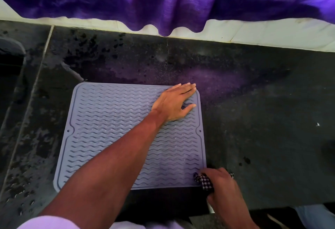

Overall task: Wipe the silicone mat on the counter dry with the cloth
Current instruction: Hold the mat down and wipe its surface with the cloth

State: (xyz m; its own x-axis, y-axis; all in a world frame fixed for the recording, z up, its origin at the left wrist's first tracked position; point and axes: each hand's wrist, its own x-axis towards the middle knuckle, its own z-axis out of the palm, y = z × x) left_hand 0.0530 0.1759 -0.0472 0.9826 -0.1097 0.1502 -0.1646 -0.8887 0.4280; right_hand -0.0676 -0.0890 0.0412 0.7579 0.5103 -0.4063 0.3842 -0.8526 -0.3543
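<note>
Fingers point(186, 88) of the left hand point(172, 103) lie straight and close together, flat on the mat point(108, 129). They press down on the far right corner of the mat, and the thumb sticks out to the side. The left arm reaches across the mat from its near left side.

Fingers point(210, 170) of the right hand point(224, 189) are curled tight round the cloth point(204, 182). The cloth is bunched up and has little dark and white checks. It touches the near right corner of the mat. A bit of it pokes out past the hand on the side away from the mat.

The mat is grey-blue with rows of wavy bumps. It has 2 small holes, 1 on its left edge and 1 on its right edge. It lies flat on the dark stone worktop point(262, 120).

Wet patches point(87, 52) show on the worktop left of the mat and behind it. A purple curtain point(163, 2) hangs behind the mat, over a white wall point(272, 33).
</note>
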